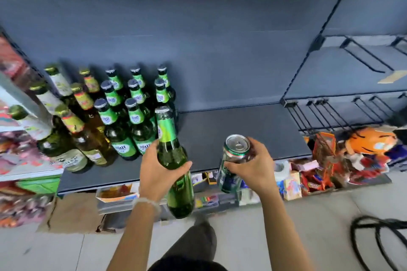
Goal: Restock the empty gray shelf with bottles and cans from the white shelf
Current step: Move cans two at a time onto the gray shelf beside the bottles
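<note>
Gripping a green glass bottle (174,160) around its shoulder, the left hand (158,171) holds it upright in front of the gray shelf (242,136), with the bottle's base hanging below the shelf's front edge and its foil-wrapped neck rising in front of the bottles already standing there. The fingers curl round the far side of the glass and the thumb lies across the near side. A pale beaded bracelet (146,202) sits on that wrist.

The right hand (253,167) wraps around a green and silver can (233,160), fingers closed on its side near the top rim, the pull-tab lid facing up. The can is tilted slightly and held at the shelf's front edge, its lower half below the board, just beside the bottle but apart from it.

On the left part of the shelf stands a cluster of green-labelled bottles (134,114) in rows, and to their left a group of gold-capped bottles (77,116) with red or pale labels. The right part of the shelf board is bare dark gray.

Below the shelf lie colourful small packages (308,178), with an orange plush toy (370,141) to the right. A flattened cardboard piece (72,213) leans at the lower left, and a black cable (378,237) loops on the pale floor at the lower right. A dark trouser leg (193,244) shows between the forearms
</note>
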